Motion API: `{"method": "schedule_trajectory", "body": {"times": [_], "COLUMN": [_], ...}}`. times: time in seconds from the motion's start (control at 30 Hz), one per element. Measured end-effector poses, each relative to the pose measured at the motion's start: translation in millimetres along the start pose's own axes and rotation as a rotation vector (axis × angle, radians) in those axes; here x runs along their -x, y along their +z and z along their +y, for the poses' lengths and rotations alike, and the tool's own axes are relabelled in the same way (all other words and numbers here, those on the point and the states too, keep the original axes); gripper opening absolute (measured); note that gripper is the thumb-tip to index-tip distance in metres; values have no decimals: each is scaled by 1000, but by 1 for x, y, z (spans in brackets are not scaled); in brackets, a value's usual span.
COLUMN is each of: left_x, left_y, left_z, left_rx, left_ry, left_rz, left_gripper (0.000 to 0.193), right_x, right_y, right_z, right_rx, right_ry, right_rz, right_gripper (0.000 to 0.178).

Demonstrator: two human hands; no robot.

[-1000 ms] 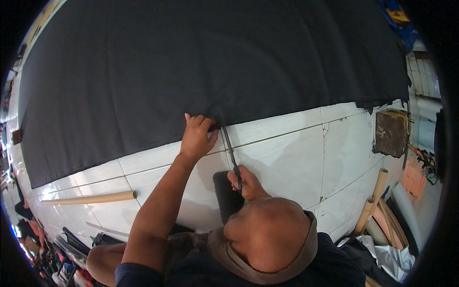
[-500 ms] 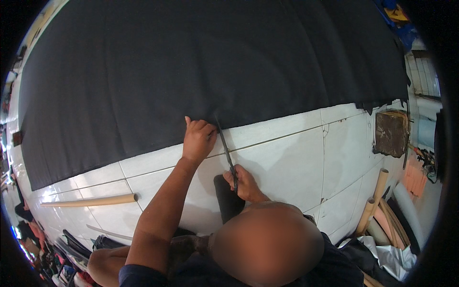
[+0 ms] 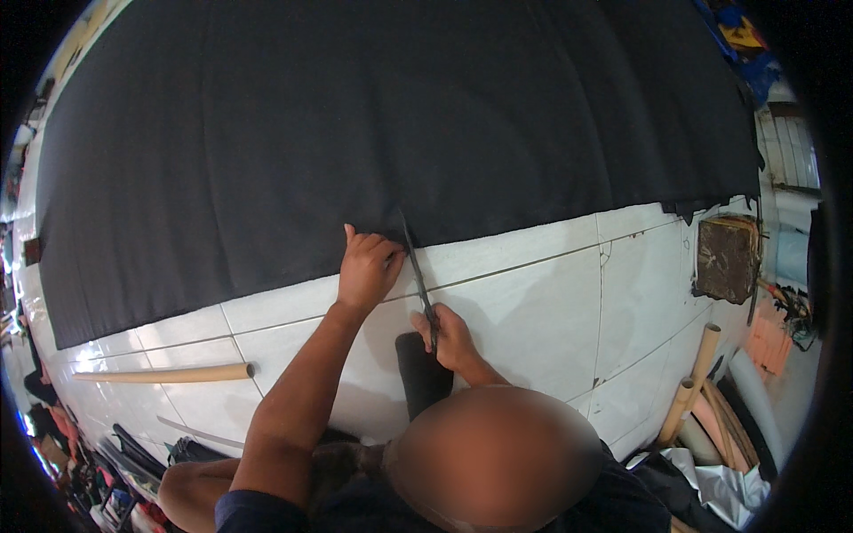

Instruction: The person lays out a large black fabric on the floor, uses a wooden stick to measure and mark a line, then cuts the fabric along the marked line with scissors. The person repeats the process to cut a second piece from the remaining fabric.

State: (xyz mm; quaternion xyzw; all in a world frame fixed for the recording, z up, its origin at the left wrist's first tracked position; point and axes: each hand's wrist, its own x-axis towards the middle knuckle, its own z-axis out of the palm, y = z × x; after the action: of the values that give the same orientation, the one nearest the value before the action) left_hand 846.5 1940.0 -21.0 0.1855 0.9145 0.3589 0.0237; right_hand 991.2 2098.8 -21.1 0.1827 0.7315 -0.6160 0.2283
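A large sheet of black fabric (image 3: 293, 133) is spread over the white floor tiles, its near edge running slantwise across the view. At that edge my left hand (image 3: 369, 266) pinches the cloth between thumb and fingers. Just to its right is a pair of dark long-bladed scissors (image 3: 418, 266), held by the handles in my right hand (image 3: 456, 338). The blades point away from me and reach over the fabric's edge, right beside my left fingertips. Whether the blades are parted is hard to make out.
A cardboard tube (image 3: 169, 374) lies on the tiles at the left. To the right sits a brown square block (image 3: 729, 258), with upright tubes (image 3: 702, 364) and rolled material below it. Crumpled silvery sheeting (image 3: 711, 475) lies at the lower right, and mixed items crowd the lower left.
The view has shifted slightly. Both hands stay almost in place, the left still pinching the fabric edge and the right still holding the scissors across it.
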Motion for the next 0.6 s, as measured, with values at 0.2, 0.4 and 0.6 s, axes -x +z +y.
{"method": "schedule_trajectory", "body": {"times": [0.2, 0.4, 0.6], "left_x": [-1, 2, 4], "left_y": [-4, -2, -13], "left_z": [1, -2, 1], "left_rx": [42, 11, -107], "left_ry": [-27, -13, 81], "left_rz": [-42, -23, -137], "left_gripper": [6, 11, 27], "right_x": [-25, -21, -43], "right_y": [0, 4, 1], "right_z": [-20, -15, -25], "right_rx": [12, 33, 57], "right_ry": [13, -24, -23], "right_rz": [12, 72, 66], "right_gripper": [39, 42, 47]}}
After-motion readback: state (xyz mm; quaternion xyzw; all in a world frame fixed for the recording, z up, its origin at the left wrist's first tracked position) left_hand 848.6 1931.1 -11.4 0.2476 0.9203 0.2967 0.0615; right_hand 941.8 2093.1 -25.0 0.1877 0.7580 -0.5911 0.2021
